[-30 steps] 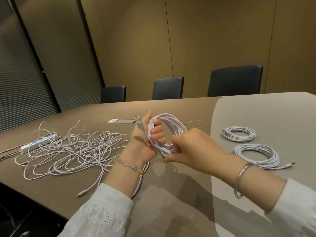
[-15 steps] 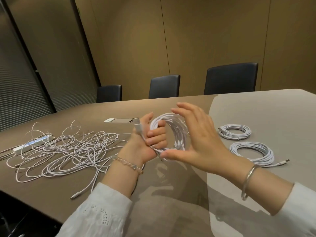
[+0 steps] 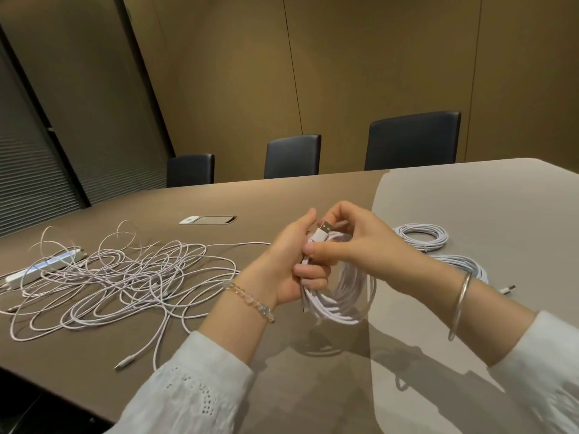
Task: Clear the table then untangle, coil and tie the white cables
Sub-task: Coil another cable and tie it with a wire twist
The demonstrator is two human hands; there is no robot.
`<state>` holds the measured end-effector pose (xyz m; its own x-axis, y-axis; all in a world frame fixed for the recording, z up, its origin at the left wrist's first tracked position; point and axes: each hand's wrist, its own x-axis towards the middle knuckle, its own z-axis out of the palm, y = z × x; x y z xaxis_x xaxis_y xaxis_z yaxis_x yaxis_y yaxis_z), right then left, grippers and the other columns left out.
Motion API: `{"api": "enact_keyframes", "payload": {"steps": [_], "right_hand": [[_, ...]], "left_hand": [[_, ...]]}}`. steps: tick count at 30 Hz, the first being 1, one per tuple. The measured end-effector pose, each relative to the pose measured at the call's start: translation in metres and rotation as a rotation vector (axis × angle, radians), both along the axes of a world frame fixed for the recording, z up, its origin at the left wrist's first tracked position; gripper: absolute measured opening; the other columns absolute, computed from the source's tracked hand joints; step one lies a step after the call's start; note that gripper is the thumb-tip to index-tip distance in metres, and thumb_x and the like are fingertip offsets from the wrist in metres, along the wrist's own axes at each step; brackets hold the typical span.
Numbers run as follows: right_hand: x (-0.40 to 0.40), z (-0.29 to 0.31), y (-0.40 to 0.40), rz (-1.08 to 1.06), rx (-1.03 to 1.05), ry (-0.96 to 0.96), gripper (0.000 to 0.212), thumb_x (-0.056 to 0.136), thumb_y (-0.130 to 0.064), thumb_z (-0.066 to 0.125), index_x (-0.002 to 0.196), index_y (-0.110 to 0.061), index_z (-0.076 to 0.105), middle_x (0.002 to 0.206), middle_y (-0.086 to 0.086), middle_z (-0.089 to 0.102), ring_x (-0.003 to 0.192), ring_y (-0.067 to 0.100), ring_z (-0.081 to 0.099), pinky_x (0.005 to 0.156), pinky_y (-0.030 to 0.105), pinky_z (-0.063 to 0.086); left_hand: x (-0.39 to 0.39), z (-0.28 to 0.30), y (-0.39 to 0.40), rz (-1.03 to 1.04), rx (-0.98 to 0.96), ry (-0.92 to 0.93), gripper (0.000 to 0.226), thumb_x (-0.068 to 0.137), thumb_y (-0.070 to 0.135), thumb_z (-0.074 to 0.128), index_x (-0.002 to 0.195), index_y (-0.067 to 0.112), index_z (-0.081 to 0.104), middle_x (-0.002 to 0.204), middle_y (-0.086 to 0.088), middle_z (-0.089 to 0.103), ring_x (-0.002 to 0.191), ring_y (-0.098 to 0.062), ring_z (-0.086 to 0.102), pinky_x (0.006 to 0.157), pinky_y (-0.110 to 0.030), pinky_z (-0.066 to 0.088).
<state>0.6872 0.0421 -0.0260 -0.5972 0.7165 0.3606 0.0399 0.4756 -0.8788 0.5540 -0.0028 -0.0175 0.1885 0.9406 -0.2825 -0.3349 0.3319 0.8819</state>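
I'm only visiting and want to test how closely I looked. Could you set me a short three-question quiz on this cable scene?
1. True or false: the coil held in both hands rests flat on the table.
2. How many finished coils lie on the table beyond the right hand?
3. Which lies nearest the tangled cables? A) the power strip B) the farther finished coil C) the nearer finished coil

Key
1. False: the left hand grips it above the table, while the right hand pinches near its USB plug.
2. Two.
3. A.
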Motion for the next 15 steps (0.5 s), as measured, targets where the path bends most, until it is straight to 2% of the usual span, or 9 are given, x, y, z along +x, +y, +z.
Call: {"api": "enact_keyframes", "payload": {"steps": [2,5,7,9,10,12,13,15], "right_hand": [[0.004,0.000,0.005,0.047,-0.046,-0.094,0.045,0.077,-0.035,0.079,0.109,-0.017,0.054,0.087,0.000,0.066,0.077,0.008,0.060,0.075,0.028,0.050],[0.011,-0.004,0.008,0.146,0.018,-0.193,0.040,0.088,-0.043,0.066,0.120,-0.029,0.049,0.070,-0.004,0.063,0.063,0.005,0.057,0.060,0.022,0.049],[0.014,-0.009,0.008,0.123,0.111,-0.215,0.034,0.092,-0.047,0.057,0.121,-0.032,0.047,0.062,-0.007,0.063,0.054,0.002,0.054,0.052,0.019,0.045],[0.014,-0.015,0.009,0.061,0.192,-0.189,0.028,0.093,-0.047,0.054,0.117,-0.034,0.049,0.063,-0.010,0.066,0.052,-0.001,0.054,0.049,0.013,0.040],[0.014,-0.018,0.011,0.030,0.220,-0.172,0.025,0.093,-0.047,0.054,0.114,-0.035,0.051,0.066,-0.011,0.068,0.053,0.000,0.055,0.050,0.014,0.040],[0.015,-0.026,0.014,-0.029,0.246,-0.156,0.018,0.092,-0.049,0.055,0.103,-0.035,0.055,0.073,-0.008,0.070,0.062,0.007,0.059,0.060,0.028,0.047],[0.016,-0.029,0.014,-0.055,0.241,-0.150,0.019,0.091,-0.050,0.055,0.098,-0.033,0.055,0.074,-0.006,0.071,0.068,0.013,0.062,0.067,0.035,0.049],[0.017,-0.034,0.016,-0.095,0.219,-0.139,0.024,0.089,-0.052,0.056,0.090,-0.028,0.056,0.074,-0.007,0.072,0.072,0.014,0.064,0.073,0.039,0.050]], "left_hand": [[-0.001,0.004,0.000,-0.097,-0.069,0.043,0.061,0.096,0.067,0.027,0.064,0.018,0.045,0.037,0.008,0.028,0.021,-0.002,0.021,0.030,-0.011,0.012],[-0.001,0.007,0.001,-0.207,-0.148,0.086,0.062,0.092,0.072,0.030,0.063,0.018,0.041,0.039,0.005,0.031,0.022,-0.001,0.023,0.029,-0.011,0.013],[0.001,0.006,0.004,-0.226,-0.168,0.080,0.069,0.089,0.075,0.035,0.058,0.015,0.051,0.042,0.003,0.035,0.023,-0.001,0.025,0.028,-0.012,0.015],[0.003,0.003,0.007,-0.189,-0.159,0.094,0.071,0.085,0.078,0.040,0.061,0.013,0.058,0.044,0.001,0.038,0.023,-0.002,0.026,0.028,-0.011,0.018],[0.005,0.002,0.010,-0.157,-0.147,0.113,0.071,0.083,0.079,0.042,0.064,0.013,0.060,0.044,0.000,0.040,0.024,-0.002,0.027,0.028,-0.010,0.020],[0.007,-0.001,0.015,-0.099,-0.128,0.152,0.070,0.080,0.081,0.044,0.072,0.013,0.060,0.045,-0.001,0.044,0.025,-0.003,0.032,0.028,-0.010,0.027],[0.007,-0.003,0.018,-0.083,-0.124,0.169,0.072,0.079,0.082,0.043,0.074,0.012,0.061,0.046,-0.002,0.046,0.026,-0.004,0.035,0.029,-0.012,0.032],[0.007,-0.007,0.022,-0.083,-0.122,0.204,0.081,0.075,0.087,0.042,0.074,0.008,0.063,0.050,-0.004,0.050,0.029,-0.005,0.041,0.035,-0.017,0.046]]}}
